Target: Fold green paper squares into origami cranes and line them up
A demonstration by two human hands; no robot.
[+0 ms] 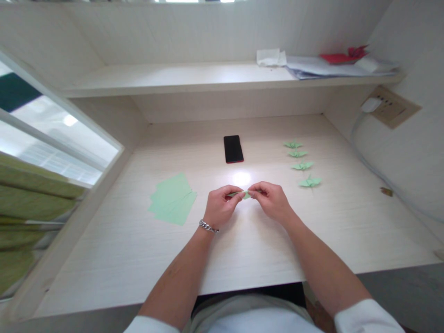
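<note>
Between my two hands is a small folded piece of green paper (246,195), mostly covered by my fingers. My left hand (224,202) pinches its left side between thumb and fingers. The right side is pinched the same way by my right hand (270,199). Both thumbs nearly meet at the paper's middle. Left of my hands lies a fanned stack of flat green paper sheets (173,199). To the right, several green paper cranes stand in a row, the nearest crane (310,181) being closest to my right hand.
A black phone (233,149) lies on the desk (145,268) beyond my hands. On the shelf (173,76) are papers (319,67), a white tissue (271,58) and a red folded paper (357,52). A white cable runs along the right wall from a socket (391,107).
</note>
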